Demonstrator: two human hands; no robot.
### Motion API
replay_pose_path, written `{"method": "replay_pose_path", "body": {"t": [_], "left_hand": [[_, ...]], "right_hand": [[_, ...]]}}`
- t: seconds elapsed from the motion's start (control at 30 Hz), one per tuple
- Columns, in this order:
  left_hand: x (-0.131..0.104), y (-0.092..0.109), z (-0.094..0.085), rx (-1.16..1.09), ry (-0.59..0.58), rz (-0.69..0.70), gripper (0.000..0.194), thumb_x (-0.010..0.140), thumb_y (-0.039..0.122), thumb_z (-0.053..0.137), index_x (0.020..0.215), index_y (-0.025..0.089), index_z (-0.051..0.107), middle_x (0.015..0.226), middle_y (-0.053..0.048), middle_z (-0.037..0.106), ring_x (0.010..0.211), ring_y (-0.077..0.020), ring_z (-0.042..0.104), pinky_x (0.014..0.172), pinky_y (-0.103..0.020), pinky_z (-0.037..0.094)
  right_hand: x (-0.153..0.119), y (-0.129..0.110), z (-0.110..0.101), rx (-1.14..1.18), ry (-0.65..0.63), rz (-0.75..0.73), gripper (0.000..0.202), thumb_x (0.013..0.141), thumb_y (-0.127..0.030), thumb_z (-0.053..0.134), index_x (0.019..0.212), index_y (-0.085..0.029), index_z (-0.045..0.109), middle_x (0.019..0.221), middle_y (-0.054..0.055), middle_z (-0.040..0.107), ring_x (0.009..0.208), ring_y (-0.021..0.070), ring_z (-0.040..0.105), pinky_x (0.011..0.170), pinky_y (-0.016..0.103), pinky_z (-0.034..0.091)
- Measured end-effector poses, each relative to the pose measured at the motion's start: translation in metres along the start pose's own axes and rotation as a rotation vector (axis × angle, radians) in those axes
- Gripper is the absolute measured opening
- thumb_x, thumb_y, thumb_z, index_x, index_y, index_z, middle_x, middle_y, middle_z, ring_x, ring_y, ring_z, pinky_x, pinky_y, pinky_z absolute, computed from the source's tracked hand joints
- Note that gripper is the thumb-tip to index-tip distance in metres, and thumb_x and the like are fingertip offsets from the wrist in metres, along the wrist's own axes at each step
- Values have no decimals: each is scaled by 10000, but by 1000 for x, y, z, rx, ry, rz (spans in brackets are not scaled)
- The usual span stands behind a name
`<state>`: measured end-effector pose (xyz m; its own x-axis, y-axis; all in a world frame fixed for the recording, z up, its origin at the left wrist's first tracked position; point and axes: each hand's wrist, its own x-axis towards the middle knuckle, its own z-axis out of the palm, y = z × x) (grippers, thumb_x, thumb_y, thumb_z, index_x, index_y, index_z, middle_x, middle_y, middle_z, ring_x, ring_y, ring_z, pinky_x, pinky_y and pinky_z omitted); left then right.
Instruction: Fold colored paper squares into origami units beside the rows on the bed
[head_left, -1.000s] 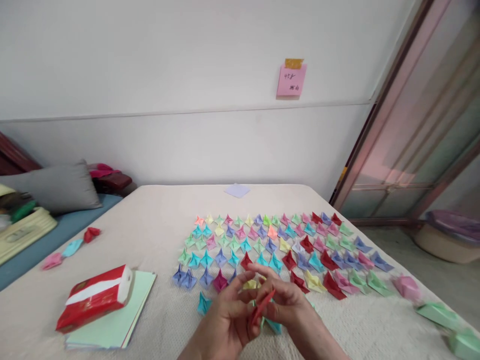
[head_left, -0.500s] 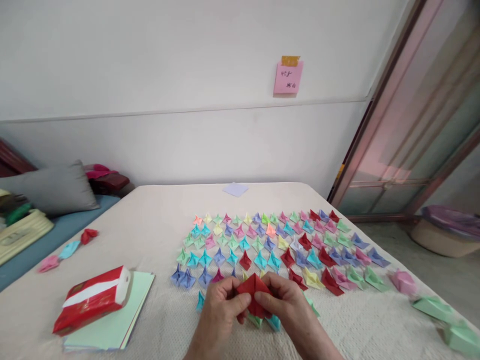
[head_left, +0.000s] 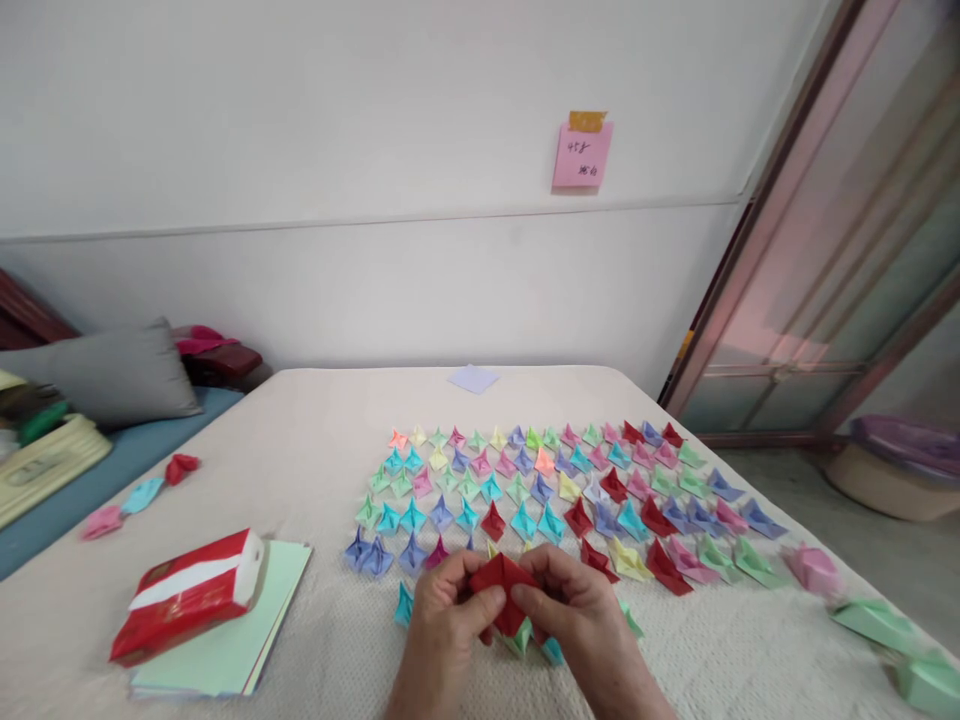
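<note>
A folded piece of red paper (head_left: 507, 592) is held between my two hands at the bottom centre, above the table. My left hand (head_left: 452, 622) pinches its left side, thumb on the near face and fingers behind. On the right side, my right hand (head_left: 568, 618) grips it the same way. Beneath and beyond the hands, rows of small folded paper boats in many colours (head_left: 541, 490) spread over the pale cloth. Green and cyan ones (head_left: 551, 650) show just below the red paper, partly hidden by my hands.
A red tissue pack (head_left: 187, 598) lies on stacked coloured paper (head_left: 259, 640) at the left. Small folded pieces (head_left: 142, 494) sit near the left edge, larger green ones (head_left: 877, 624) at the right. A lilac sheet (head_left: 473, 379) is at the back.
The red paper has tilted slightly, and its top point sits a little lower. Both hands keep hold of it. The whole view has shifted slightly.
</note>
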<state>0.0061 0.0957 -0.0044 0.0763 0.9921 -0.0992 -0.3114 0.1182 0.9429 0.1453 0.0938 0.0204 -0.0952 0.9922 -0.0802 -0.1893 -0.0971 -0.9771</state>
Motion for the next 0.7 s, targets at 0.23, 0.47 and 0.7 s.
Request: {"method": "replay_pose_path", "body": {"t": [0.23,0.47,0.7], "left_hand": [[-3,-1,-1,-29,15,73,112,673,257,730,699,158,686,499,22,609,433,-81,469,450,-193,351],[-11,9,1,-10,19,166,106,711,230,721,668,178,639,519,45,560,473,-90,478,483,-203,355],[-5,3,-7,-18,-88,219,133,697,172,695,582,178,627,520,41,527,459,-93,475,479,-215,330]], "right_hand": [[-2,4,-5,35,-25,-69,49,693,-210,744,681,-174,714,539,-16,642,478,83,516,442,165,391],[-7,-1,-9,42,-34,-138,81,712,-250,757,783,-248,796,634,4,679,513,118,583,501,225,491],[-8,1,-6,36,-28,-203,120,680,-115,704,661,-219,761,579,-3,660,479,104,560,452,190,461]]}}
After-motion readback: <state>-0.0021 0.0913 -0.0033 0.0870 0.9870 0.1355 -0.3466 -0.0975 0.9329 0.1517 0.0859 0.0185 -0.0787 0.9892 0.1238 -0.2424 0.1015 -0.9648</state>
